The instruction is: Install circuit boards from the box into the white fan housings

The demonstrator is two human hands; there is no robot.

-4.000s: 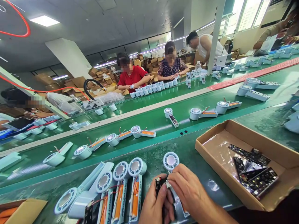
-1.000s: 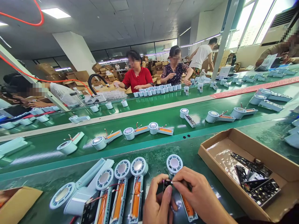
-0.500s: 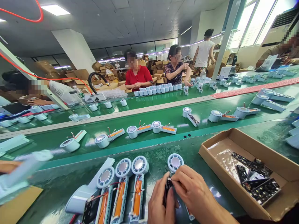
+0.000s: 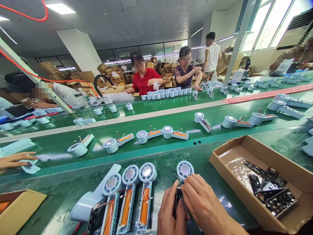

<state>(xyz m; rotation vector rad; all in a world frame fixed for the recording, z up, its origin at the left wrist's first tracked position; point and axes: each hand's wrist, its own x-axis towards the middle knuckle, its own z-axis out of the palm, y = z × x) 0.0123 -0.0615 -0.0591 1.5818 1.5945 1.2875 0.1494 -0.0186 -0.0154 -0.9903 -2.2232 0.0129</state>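
My left hand (image 4: 168, 210) grips a narrow black circuit board (image 4: 178, 195) upright between thumb and fingers. My right hand (image 4: 202, 199) is closed at the board's top edge; its fingertips hide whatever they pinch there. Just beyond both hands lies a pale blue fan housing (image 4: 185, 170) with a round silver centre, its handle mostly covered by my hands. To the left, several similar housings (image 4: 147, 172) lie in a row, their open handles showing orange battery cells (image 4: 144, 204) and thin red wires. A dark circuit board (image 4: 95, 218) rests against the leftmost ones.
A cardboard box (image 4: 234, 181) of black circuit boards (image 4: 280, 200) stands at right. Another cardboard box (image 4: 26, 209) is at left. Beyond the bench, a green conveyor (image 4: 127, 129) carries several housings. A co-worker's hand (image 4: 17, 160) touches a pale blue part at far left. Other people sit opposite.
My hands stay together on the circuit board, with only a slight shift. The co-worker's hand at left has moved a pale blue part up to the conveyor's edge, uncovering the box there.
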